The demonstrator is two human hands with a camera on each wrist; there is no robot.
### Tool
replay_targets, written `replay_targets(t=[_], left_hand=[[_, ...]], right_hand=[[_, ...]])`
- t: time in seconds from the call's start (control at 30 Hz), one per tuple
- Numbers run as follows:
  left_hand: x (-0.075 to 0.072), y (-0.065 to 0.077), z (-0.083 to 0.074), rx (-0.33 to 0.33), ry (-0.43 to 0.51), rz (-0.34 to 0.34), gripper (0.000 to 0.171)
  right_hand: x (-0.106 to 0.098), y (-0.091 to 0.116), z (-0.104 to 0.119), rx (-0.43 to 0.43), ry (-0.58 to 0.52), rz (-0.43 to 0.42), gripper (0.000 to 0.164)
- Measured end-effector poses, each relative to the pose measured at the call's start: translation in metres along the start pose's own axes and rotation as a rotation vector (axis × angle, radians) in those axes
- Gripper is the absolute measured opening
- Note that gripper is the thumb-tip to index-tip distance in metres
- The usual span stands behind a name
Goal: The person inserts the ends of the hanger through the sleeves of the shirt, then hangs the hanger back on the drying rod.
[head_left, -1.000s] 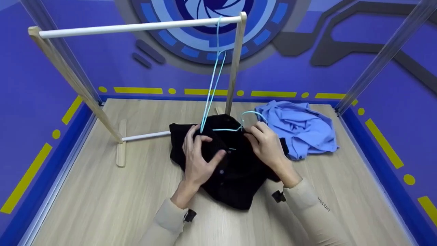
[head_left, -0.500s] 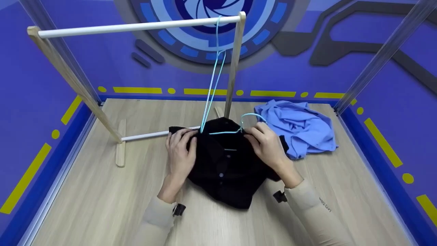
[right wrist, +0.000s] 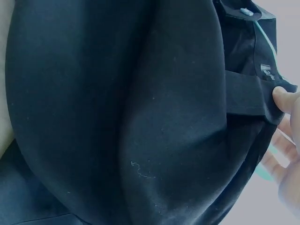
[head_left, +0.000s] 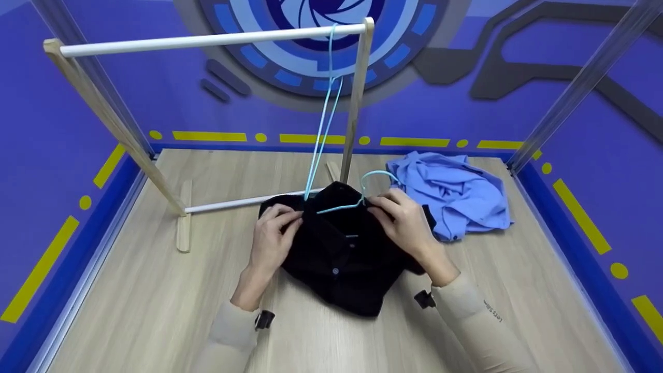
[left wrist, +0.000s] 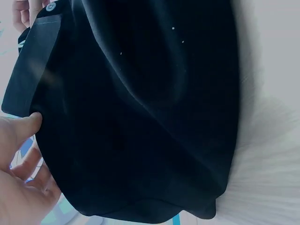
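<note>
A black buttoned shirt [head_left: 357, 290] lies between the hands in the head view, collar toward the rack. Inside its neck runs a light-blue wire hanger [head_left: 339, 209], with the hook sticking out at the right of the collar. My left hand [head_left: 272, 235] pinches the shirt's left shoulder beside the collar; the thumb [left wrist: 30, 124] presses the cloth edge in the left wrist view. My right hand [head_left: 401, 220] pinches the right collar edge by the hook. Its thumb [right wrist: 283, 99] lies on the collar in the right wrist view. Cloth hides most of the hanger.
Behind the shirt stands a wooden rack with a white top rail [head_left: 207, 41] and a lower bar [head_left: 228, 205]. A second light-blue hanger [head_left: 318, 140] hangs from the rail. A crumpled blue shirt [head_left: 450, 191] lies at the right. Blue walls [head_left: 171, 109] enclose the table.
My left hand has moved left from the collar and now pinches the shoulder. The collar and hanger have shifted slightly toward me. My right hand keeps its hold.
</note>
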State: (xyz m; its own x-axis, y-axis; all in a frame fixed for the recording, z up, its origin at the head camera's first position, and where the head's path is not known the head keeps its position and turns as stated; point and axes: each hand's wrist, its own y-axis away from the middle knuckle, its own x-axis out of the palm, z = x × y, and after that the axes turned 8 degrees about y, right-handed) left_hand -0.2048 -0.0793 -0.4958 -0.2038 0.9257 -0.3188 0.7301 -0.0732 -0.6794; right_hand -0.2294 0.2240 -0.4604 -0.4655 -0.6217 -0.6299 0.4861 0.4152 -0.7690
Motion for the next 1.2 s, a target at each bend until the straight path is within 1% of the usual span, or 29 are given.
replay_targets(t=[0.2, 0.3, 0.47, 0.6, 0.73, 0.87, 1.0, 1.2], left_hand=[[0.0, 0.001, -0.003, -0.01, 0.063, 0.021, 0.012], [0.0, 0.002, -0.004, -0.004, 0.082, 0.031, 0.013], [0.0, 0.004, -0.006, 0.019, 0.101, 0.083, 0.014], [0.0, 0.006, -0.006, 0.01, 0.11, 0.111, 0.014], [0.001, 0.007, -0.006, -0.011, 0.088, 0.109, 0.012], [0.002, 0.008, -0.004, -0.044, 0.07, 0.085, 0.009], [0.001, 0.011, 0.0, -0.103, 0.071, 0.064, 0.009], [-0.001, 0.012, 0.005, -0.189, 0.061, 0.058, 0.007]], right_hand=[[0.003, 0.002, 0.002, 0.003, -0.01, -0.016, 0.02], [0.005, 0.002, 0.004, 0.006, -0.009, -0.024, 0.021], [0.008, 0.002, 0.007, 0.02, -0.016, -0.019, 0.021], [0.01, 0.004, 0.007, 0.029, -0.013, -0.001, 0.022], [0.011, 0.005, 0.005, 0.044, 0.001, 0.051, 0.022], [0.013, 0.005, 0.003, 0.083, -0.019, 0.135, 0.023], [0.014, 0.007, 0.001, 0.113, -0.043, 0.212, 0.028], [0.014, 0.009, -0.002, 0.165, -0.04, 0.299, 0.033]])
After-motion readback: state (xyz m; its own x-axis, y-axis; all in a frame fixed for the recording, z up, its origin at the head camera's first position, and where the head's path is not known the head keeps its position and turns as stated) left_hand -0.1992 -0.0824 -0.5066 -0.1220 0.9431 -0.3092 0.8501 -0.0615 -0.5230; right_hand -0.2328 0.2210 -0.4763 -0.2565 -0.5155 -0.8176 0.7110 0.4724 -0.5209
